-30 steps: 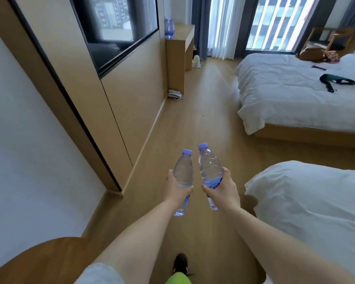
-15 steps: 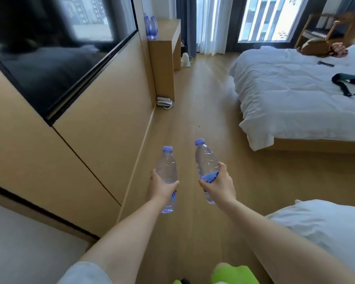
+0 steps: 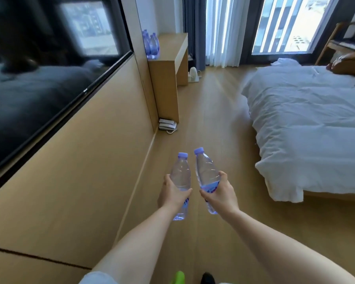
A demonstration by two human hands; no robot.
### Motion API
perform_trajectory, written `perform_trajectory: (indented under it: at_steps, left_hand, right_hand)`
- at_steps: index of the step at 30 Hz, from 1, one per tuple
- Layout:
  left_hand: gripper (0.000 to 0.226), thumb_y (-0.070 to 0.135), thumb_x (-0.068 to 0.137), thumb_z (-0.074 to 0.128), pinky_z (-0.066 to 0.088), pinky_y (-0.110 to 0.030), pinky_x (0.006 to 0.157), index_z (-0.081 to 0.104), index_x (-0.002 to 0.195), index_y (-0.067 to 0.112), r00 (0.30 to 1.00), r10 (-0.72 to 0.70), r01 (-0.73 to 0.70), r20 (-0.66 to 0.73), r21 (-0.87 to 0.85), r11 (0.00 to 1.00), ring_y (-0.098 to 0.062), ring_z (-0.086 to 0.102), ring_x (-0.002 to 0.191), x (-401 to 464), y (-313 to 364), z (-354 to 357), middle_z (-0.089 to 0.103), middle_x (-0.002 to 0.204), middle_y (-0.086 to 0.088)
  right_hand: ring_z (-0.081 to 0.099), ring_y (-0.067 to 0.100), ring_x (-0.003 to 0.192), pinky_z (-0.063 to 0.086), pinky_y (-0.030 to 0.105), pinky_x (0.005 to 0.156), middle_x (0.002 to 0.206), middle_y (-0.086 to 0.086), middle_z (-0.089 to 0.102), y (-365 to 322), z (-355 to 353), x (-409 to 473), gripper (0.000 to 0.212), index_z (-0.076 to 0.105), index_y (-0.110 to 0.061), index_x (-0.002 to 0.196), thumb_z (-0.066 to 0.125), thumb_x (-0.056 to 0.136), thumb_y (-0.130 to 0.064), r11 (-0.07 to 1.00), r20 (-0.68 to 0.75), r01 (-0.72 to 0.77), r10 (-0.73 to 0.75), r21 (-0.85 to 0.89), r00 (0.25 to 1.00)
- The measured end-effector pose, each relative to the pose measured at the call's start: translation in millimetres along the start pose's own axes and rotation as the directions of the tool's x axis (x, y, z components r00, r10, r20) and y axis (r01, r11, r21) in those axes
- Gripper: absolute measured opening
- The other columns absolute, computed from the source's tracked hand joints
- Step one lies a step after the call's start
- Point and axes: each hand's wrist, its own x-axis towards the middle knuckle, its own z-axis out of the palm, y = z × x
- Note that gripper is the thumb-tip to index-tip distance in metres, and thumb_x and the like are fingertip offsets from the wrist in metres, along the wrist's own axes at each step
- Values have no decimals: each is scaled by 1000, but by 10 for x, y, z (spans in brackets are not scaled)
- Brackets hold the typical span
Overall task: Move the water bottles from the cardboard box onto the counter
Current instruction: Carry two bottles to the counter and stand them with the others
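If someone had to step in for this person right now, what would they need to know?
Left hand grips one water bottle; right hand grips another bottle.
Both are carried upright over the wooden floor, touching nothing else.
Done: several bottles on the counter ahead by the wall.
Left: walk there and set these two down. The cardboard box is out of view, so its remaining count is unknown.

- A single head-worn wide-angle view looked forward and down along the wooden floor (image 3: 219,111).
- Both forearms reached out close beneath it.
- It faced the far desk (image 3: 172,48) and window (image 3: 285,23), with a bed (image 3: 307,124) at right.
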Motion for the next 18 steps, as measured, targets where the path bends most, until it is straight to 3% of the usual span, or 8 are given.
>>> perform_trajectory:
  at_steps: [6,12,18]
  left_hand:
    - [83,40,66,81,50,-38,89,32,131,23,1000,-2,1,-24,-49,999,-22,62,101,1179,754,241,60,120,6]
    - [86,46,66,80,42,-29,75,30,133,25,1000,15,-15,-22,-5,1000,-18,57,91,2607,1367,544,59,121,8]
    - [80,36,70,81,48,-44,94,32,131,17,1000,19,-18,18,-96,995,-28,60,108,4223,2183,755,58,125,-2]
  right_hand:
    - [57,23,103,53,42,86,114,4,57,-252,-138,1354,78,36,-15,134,79,72,-33,1000,-50,3,-1,31,999]
    - [58,21,101,54,41,84,112,2,57,-316,-86,2875,76,37,-18,133,78,72,-32,999,-85,-2,6,48,996]
    - [59,22,100,54,42,83,112,1,56,-502,-91,4400,75,36,-19,133,78,73,-31,996,-115,-43,51,77,992]
